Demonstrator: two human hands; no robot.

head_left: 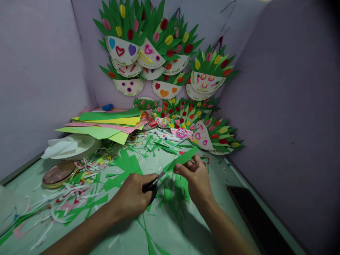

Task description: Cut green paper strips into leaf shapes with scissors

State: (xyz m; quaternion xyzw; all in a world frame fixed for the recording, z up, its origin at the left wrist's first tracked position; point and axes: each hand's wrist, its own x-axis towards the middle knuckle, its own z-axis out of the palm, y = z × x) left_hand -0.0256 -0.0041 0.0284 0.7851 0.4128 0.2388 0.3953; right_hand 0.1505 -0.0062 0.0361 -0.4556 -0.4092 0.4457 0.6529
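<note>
The green paper piece [185,158] is above the middle of the table [219,168], between two hands. It is long and thin, and it slants up to the right, with a point at its far end. The right hand [198,179] has its grip on the paper, pinching it with the thumb and fingers. The left hand [136,194] has its grip closed around the black handles of the scissors [152,189]. The blades point up at the low end of the paper. How wide open they are is too small to tell.

Under and around the hands lie lots of green paper scraps [129,165]. To the left are curly paper strips [71,202] in white, pink and green, and a round, shiny brown lid [58,173]. Behind the lid is a white paper plate [82,145]. Next comes a pile of colored paper [106,124], green, yellow and pink, with a small blue thing [107,107] by its back edge.

Past the hands are some white markers [167,137] and paper flower crafts [203,136]. More flower crafts [123,49], made with half plates, hang on the back wall [92,63]. A long, dark, flat thing [260,216] lies at the right side.
</note>
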